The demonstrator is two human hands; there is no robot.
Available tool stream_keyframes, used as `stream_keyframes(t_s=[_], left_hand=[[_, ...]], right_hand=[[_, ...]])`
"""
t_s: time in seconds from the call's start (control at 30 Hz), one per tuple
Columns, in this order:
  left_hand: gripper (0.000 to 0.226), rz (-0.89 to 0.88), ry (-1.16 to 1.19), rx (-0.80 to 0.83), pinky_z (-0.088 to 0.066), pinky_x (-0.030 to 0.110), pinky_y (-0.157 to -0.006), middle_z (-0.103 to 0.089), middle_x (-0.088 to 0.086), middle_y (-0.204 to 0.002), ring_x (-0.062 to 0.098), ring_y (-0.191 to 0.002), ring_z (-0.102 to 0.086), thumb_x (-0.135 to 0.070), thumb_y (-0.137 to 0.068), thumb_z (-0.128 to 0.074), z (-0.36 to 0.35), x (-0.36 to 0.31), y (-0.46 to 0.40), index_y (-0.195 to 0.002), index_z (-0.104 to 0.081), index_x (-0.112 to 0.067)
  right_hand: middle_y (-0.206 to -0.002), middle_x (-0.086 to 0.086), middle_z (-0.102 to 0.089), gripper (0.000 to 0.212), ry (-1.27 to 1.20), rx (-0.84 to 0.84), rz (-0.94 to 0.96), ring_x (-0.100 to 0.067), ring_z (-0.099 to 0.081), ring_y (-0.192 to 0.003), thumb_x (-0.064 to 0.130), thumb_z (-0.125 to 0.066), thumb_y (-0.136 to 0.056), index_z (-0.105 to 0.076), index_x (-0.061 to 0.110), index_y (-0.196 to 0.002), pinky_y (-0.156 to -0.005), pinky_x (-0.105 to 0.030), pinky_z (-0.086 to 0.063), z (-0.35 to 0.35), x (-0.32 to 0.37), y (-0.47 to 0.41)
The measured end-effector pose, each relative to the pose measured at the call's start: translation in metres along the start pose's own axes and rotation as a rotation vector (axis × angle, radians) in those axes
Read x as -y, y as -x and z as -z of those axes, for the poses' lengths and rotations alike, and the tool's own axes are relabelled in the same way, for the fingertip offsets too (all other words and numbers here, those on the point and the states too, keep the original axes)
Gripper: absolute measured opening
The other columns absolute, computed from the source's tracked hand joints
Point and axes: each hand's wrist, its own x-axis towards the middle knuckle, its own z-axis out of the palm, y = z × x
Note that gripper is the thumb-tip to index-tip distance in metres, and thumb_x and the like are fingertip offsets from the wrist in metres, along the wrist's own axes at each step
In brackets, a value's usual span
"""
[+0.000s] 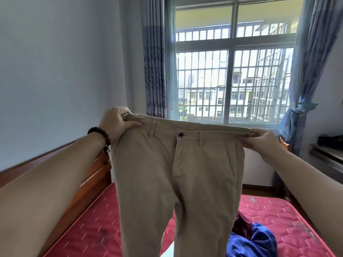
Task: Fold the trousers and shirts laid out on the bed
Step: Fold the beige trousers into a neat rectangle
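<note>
Holding khaki trousers [176,182] aloft by the waistband, unfolded.

Item: my left hand [118,123] and right hand [263,143] each pinch one waistband end, fingers curled on the cloth; legs hang full length above the red mattress [92,225]. Status: no fold made yet, by my reckoning. Outstanding: these trousers, plus the crumpled blue garment [259,242] and a dark red one [241,227] beside it.

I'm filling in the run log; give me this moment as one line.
stage: trousers lifted, unfolded | left hand: grip on khaki trousers waistband | right hand: grip on other end | bed: blue garment waiting
</note>
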Motion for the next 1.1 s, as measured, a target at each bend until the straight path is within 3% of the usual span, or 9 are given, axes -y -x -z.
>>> stream_keyframes(t_s=[0.13,0.23,0.37,0.47,0.57,0.63,0.77,0.93,1.1], left_hand=[[0.014,0.133,0.34,0.288,-0.053,0.022,-0.076,-0.072,0.004,-0.084,0.011,-0.081,-0.066,-0.017,-0.074,-0.079,0.027,0.016,0.006,-0.085,-0.072,-0.012],[0.023,0.34,0.866,0.318,-0.058,0.028,-0.079,-0.072,0.014,-0.101,0.02,-0.094,-0.069,-0.015,-0.08,-0.067,0.024,0.028,0.022,-0.099,-0.07,-0.003],[0.033,0.664,0.822,0.342,-0.056,0.038,-0.082,-0.062,0.029,-0.114,0.034,-0.099,-0.062,-0.014,-0.097,-0.053,-0.015,0.031,0.046,-0.117,-0.057,0.012],[0.016,0.748,0.864,0.151,-0.054,0.034,-0.069,-0.059,0.025,-0.098,0.028,-0.077,-0.059,-0.012,-0.099,-0.051,-0.039,0.015,0.05,-0.104,-0.055,0.003],[0.018,0.708,0.995,0.045,-0.057,0.032,-0.062,-0.061,0.019,-0.088,0.026,-0.073,-0.061,-0.014,-0.101,-0.048,-0.06,-0.02,0.047,-0.098,-0.055,0.002],[0.023,0.648,1.036,0.038,-0.058,0.038,-0.07,-0.062,0.021,-0.089,0.027,-0.074,-0.062,-0.014,-0.101,-0.047,-0.073,-0.05,0.043,-0.1,-0.059,0.006],[0.021,0.516,0.992,0.041,-0.055,0.05,-0.075,-0.063,0.018,-0.083,0.028,-0.071,-0.058,-0.019,-0.099,-0.052,-0.093,-0.1,0.037,-0.089,-0.065,-0.006],[0.049,0.418,0.954,0.007,-0.056,0.043,-0.077,-0.062,0.016,-0.08,0.023,-0.072,-0.059,-0.043,-0.083,-0.071,-0.092,-0.104,0.037,-0.097,-0.064,0.003],[0.005,0.332,1.03,0.016,-0.059,0.035,-0.069,-0.074,0.012,-0.086,0.025,-0.077,-0.07,-0.007,-0.085,-0.069,-0.077,-0.083,0.031,-0.09,-0.072,-0.008]], right_hand=[[-0.07,0.002,-0.067,0.009,-0.274,0.102,0.025,-0.009,-0.064,-0.065,0.001,-0.059,-0.088,-0.061,0.01,-0.087,-0.062,-0.021,-0.054,0.016,0.014,-0.007],[-0.087,-0.004,-0.072,0.017,-0.445,0.252,-0.097,-0.015,-0.069,-0.076,0.019,-0.062,-0.086,-0.067,0.011,-0.1,-0.065,-0.028,-0.057,0.025,0.011,-0.011],[-0.063,-0.007,-0.069,0.011,-0.157,0.005,-0.237,-0.017,-0.063,-0.052,0.009,-0.062,-0.091,-0.066,0.003,-0.082,-0.049,-0.025,-0.054,-0.001,-0.004,-0.005],[-0.056,-0.009,-0.055,0.024,-0.177,-0.175,-0.275,-0.017,-0.05,-0.043,0.01,-0.063,-0.089,-0.056,0.01,-0.066,-0.047,-0.024,-0.045,-0.027,-0.002,-0.001],[-0.055,-0.005,-0.056,0.021,-0.282,-0.177,-0.229,-0.013,-0.051,-0.041,0.009,-0.065,-0.086,-0.056,0.012,-0.067,-0.042,-0.023,-0.046,-0.064,0.019,0.007],[-0.058,-0.004,-0.057,0.018,-0.304,-0.118,-0.147,-0.012,-0.053,-0.045,0.006,-0.065,-0.085,-0.057,0.012,-0.069,-0.043,-0.021,-0.047,-0.094,0.037,0.02],[-0.062,-0.006,-0.056,0.016,-0.144,0.061,0.0,-0.018,-0.051,-0.061,0.013,-0.071,-0.081,-0.063,0.012,-0.067,-0.058,-0.03,-0.042,-0.141,0.064,0.049],[-0.083,-0.009,-0.07,0.043,-0.323,0.312,-0.114,-0.015,-0.066,-0.076,0.037,-0.053,-0.095,-0.069,-0.003,-0.098,-0.072,-0.022,-0.054,-0.155,0.082,0.061],[-0.101,-0.011,-0.074,0.038,-0.329,0.425,-0.094,-0.019,-0.069,-0.099,0.031,-0.05,-0.099,-0.077,0.006,-0.089,-0.095,-0.038,-0.052,-0.135,0.084,0.052]])
